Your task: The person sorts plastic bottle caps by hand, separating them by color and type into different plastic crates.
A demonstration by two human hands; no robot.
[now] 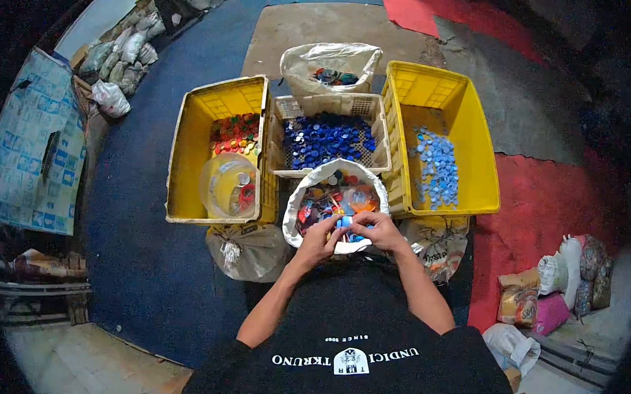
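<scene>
Two-handed grip [318, 240] on blue piece [346, 221]

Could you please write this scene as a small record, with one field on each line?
left hand: pinching a small blue-and-white item
right hand: fingers on the same item
near white sack: open, mixed colourful pieces
left yellow crate: mostly red caps, clear round container
middle white crate: dark blue caps
right yellow crate: light blue caps
</scene>
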